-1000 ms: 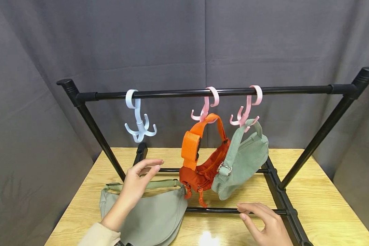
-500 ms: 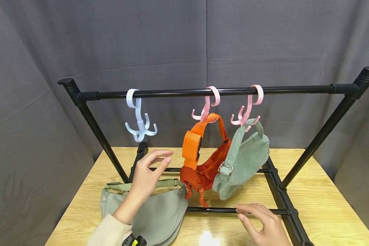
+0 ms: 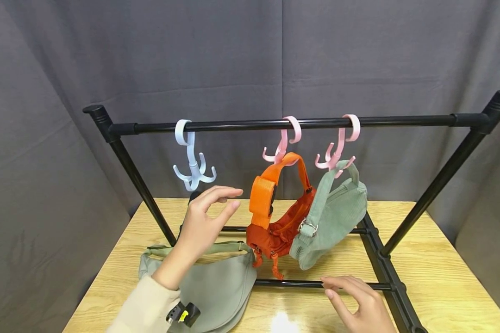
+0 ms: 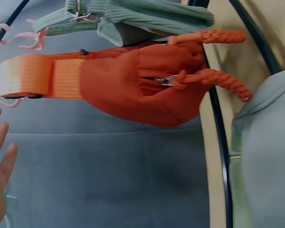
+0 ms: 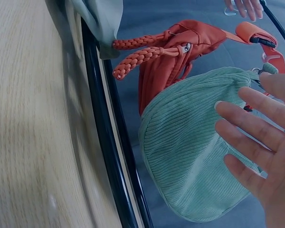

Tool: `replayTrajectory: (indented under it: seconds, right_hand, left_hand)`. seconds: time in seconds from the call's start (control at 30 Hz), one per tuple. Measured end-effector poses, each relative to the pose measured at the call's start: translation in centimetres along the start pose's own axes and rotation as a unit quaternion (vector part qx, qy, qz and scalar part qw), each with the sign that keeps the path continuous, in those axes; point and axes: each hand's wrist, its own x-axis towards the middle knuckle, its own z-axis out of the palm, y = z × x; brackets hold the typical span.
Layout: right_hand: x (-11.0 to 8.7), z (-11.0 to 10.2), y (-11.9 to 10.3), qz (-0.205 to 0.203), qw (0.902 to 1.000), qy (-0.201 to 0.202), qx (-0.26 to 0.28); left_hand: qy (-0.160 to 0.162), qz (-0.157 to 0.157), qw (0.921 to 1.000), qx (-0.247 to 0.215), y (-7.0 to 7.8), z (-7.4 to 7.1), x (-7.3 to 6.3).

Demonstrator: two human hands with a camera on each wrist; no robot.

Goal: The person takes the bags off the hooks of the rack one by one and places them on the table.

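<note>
My left hand (image 3: 208, 217) is raised left of the orange bag (image 3: 271, 236), fingers and thumb apart with nothing between them. That bag hangs by its strap from a pink hook (image 3: 280, 150). Beside it a green corduroy bag (image 3: 337, 217) hangs from a second pink hook (image 3: 335, 152). A light blue hook (image 3: 194, 171) on the bar carries nothing; it is just above my left hand. Below my left forearm a grey-green bag (image 3: 221, 291) with a green strap lies on the table. My right hand (image 3: 360, 303) hovers low at the right front, fingers loosely bent and holding nothing.
A black rack holds the hooks on its top bar (image 3: 241, 125); its slanted posts (image 3: 433, 189) stand at both sides. Lower bars (image 3: 300, 283) run close over the wooden table (image 3: 450, 277). A grey curtain (image 3: 233, 55) hangs behind.
My left hand has moved up and to the right, from over the grey-green bag to below the light blue hook. My right hand has stayed nearly still.
</note>
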Motion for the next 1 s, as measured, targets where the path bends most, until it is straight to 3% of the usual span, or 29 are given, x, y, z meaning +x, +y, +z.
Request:
replayTrajectory:
  seconds: [0.3,0.53,0.73,1.0]
  right_hand:
    - [0.1,0.1,0.1,0.001,1.0,0.004,-0.002]
    - [0.2,-0.1,-0.1,-0.003,1.0,0.003,0.007]
    - [0.3,-0.3,-0.2,-0.003,0.9999,-0.008,0.014]
    - [-0.3,0.3,0.1,0.003,0.9997,0.014,0.019]
  left_hand:
    - [0.009,0.063,0.998,0.003,1.2,0.3,2.2]
    - [0.014,0.094,0.9953,0.019,2.4,0.4,3.3]
    - [0.018,0.144,0.9889,0.034,3.2,0.7,4.3]
    - [0.023,0.19,0.9808,0.036,4.9,1.0,5.9]
